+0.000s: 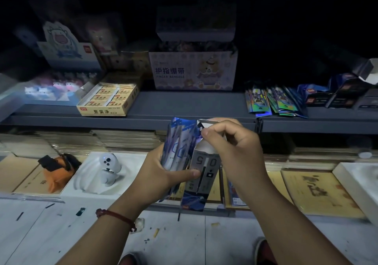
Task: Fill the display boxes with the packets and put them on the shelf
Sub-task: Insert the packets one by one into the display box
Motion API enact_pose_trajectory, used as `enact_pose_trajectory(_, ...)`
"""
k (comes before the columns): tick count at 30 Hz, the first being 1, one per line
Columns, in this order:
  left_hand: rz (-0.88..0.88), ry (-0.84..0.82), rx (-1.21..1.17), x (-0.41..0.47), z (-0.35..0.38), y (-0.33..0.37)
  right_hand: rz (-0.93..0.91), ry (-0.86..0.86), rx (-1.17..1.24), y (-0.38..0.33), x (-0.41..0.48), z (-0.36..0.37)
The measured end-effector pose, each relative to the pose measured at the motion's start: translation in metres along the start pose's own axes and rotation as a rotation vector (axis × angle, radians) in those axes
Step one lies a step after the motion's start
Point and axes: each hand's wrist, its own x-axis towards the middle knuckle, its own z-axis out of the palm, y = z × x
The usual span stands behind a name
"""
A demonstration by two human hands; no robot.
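Head view: the left hand (163, 174) grips a bundle of blue packets (176, 144) against the left side of an upright grey display box (204, 166), thumb laid across the box front. The right hand (231, 152) pinches the box's open top flap, just beside the left. Behind them runs the grey shelf (184, 103).
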Motion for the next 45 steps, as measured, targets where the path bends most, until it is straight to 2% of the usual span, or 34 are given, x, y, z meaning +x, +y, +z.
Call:
enact_pose_trajectory(6,-0.012,-0.02,0.051,0.002,0.001,-0.002,-0.088,0.129,0.03,0.001,0.0,0.0)
enact_pose_trajectory(18,0.001,-0.017,0.156,0.006,-0.004,-0.008,-0.151,0.203,-0.071,0.007,0.0,0.007)
enact_pose_trajectory(23,-0.007,0.021,0.203,0.007,-0.004,-0.014,-0.148,0.135,-0.449,0.024,-0.001,0.016)
enact_pose_trajectory(26,0.002,0.033,0.199,0.008,-0.004,-0.016,-0.145,0.14,-0.525,0.027,-0.003,0.016)
enact_pose_trajectory(32,-0.01,0.038,0.163,0.009,-0.003,-0.015,-0.238,0.235,-0.413,0.02,-0.002,0.015)
enact_pose_trajectory(37,-0.055,-0.008,0.189,0.012,-0.007,-0.023,-0.226,0.311,-0.227,0.003,0.002,0.005)
enact_pose_trajectory(42,-0.058,-0.023,0.23,0.012,-0.005,-0.026,-0.084,0.218,-0.084,0.002,0.0,0.002)
enact_pose_trajectory(45,-0.041,0.003,0.246,0.011,-0.003,-0.025,0.008,0.122,-0.108,0.007,0.0,0.005)
